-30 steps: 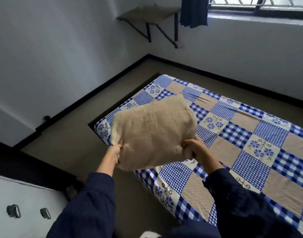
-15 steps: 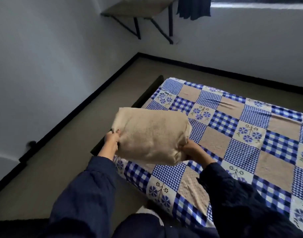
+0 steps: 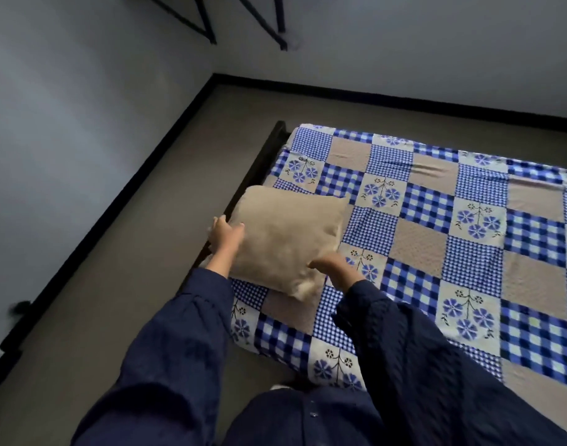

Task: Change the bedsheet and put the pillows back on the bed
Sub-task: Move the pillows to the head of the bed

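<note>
Since the tan pillow (image 3: 288, 236) is judged light, soft and easily squashed, it is gripped at opposite edges by the curled left hand (image 3: 225, 236) and right hand (image 3: 332, 263) and is held low at the corner of the bed (image 3: 262, 162), just over the checked bedsheet (image 3: 436, 220).

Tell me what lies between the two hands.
The beige pillow, held by the left hand and the right hand, as the head view shows.

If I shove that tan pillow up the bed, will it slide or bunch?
Probably bunches: the pillow looks soft, denting where the left hand grips its edge. Likely light: the right hand holds one corner. The textured bedsheet may drag.
</note>
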